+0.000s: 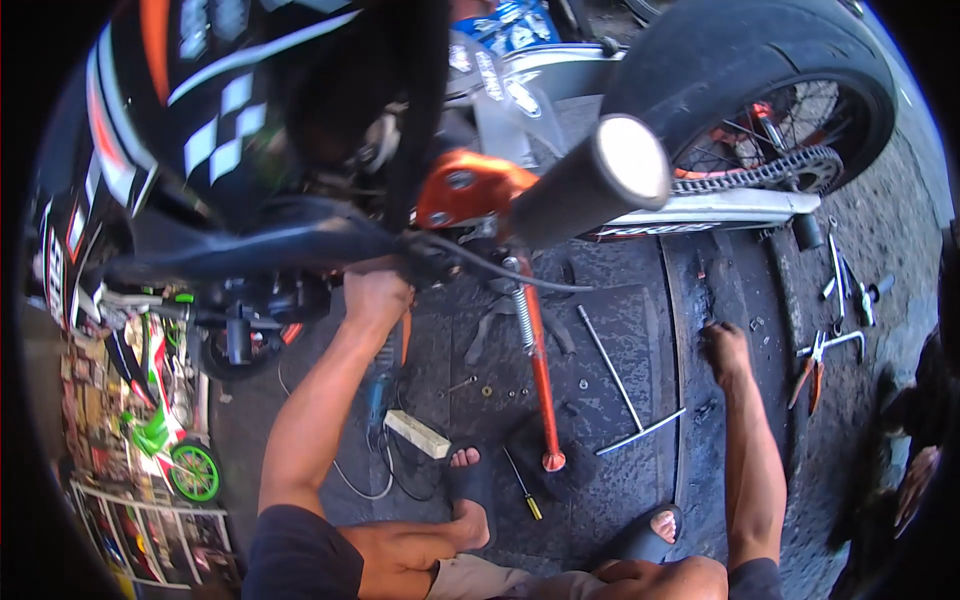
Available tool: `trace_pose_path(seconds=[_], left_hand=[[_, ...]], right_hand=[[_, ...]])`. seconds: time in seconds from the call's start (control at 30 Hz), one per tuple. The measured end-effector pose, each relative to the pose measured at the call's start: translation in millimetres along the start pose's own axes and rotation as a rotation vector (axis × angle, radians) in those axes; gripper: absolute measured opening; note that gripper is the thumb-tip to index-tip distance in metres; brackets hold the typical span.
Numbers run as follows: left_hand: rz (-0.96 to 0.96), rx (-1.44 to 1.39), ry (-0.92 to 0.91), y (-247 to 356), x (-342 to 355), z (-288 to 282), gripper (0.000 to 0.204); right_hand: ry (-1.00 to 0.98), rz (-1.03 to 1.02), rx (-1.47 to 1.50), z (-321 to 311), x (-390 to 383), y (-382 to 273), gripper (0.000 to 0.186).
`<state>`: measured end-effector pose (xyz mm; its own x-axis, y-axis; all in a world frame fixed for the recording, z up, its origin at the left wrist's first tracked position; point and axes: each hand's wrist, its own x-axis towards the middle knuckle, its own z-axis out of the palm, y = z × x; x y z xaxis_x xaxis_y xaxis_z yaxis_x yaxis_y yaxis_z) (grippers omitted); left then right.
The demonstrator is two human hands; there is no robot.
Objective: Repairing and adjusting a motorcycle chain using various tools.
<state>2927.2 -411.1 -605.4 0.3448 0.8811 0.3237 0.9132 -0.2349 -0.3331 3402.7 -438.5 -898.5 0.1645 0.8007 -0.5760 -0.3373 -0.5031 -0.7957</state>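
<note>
A motorcycle with black, white and orange panels [225, 140] stands across the view above me. My left hand [378, 297] reaches under its dark frame; the fingers are hidden behind it. An orange side stand [540, 385] with a spring [521, 320] comes down to the right of that hand. My right hand [727, 352] is low over the dark floor mat [640, 310], right of the stand. Its fingers are curled inward, and whatever they hold, if anything, cannot be made out. A T-handle wrench [612, 372] lies on the mat between the stand and my right hand.
Pliers with orange grips [808, 375] and wrenches [838, 275] lie at the right. A yellow-handled screwdriver [530, 500], a white power strip [418, 434] and small hardware [487, 391] lie near my feet. The rear wheel [870, 110] is upper right; a green-wheeled bike [190, 470] stands left.
</note>
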Motion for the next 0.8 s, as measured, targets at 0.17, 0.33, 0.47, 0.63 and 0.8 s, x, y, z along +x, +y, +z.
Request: trace_pose_path(seconds=[0.17, 0.33, 0.47, 0.63, 0.8], left_hand=[[-0.008, -0.001, -0.058, 0, 10, -7, 0.012], [-0.03, -0.174, -0.12, -11, -2, -19, 0.015], [-0.086, -0.461, -0.271, -22, -2, -18, 0.022], [-0.328, -0.724, -0.43, -23, 0, -14, 0.027], [-0.336, -0.894, -0.281, -13, -6, -5, 0.008]], right_hand=[[-0.254, -0.201, -0.398, 44, -48, -38, 0.015], [-0.344, -0.357, -0.544, 99, -90, -90, 0.022], [-0.457, -0.446, -0.761, 126, -104, -105, 0.024], [-0.445, -0.503, -0.854, 166, -114, -127, 0.046], [-0.433, -0.587, -0.609, 182, -87, -98, 0.03]])
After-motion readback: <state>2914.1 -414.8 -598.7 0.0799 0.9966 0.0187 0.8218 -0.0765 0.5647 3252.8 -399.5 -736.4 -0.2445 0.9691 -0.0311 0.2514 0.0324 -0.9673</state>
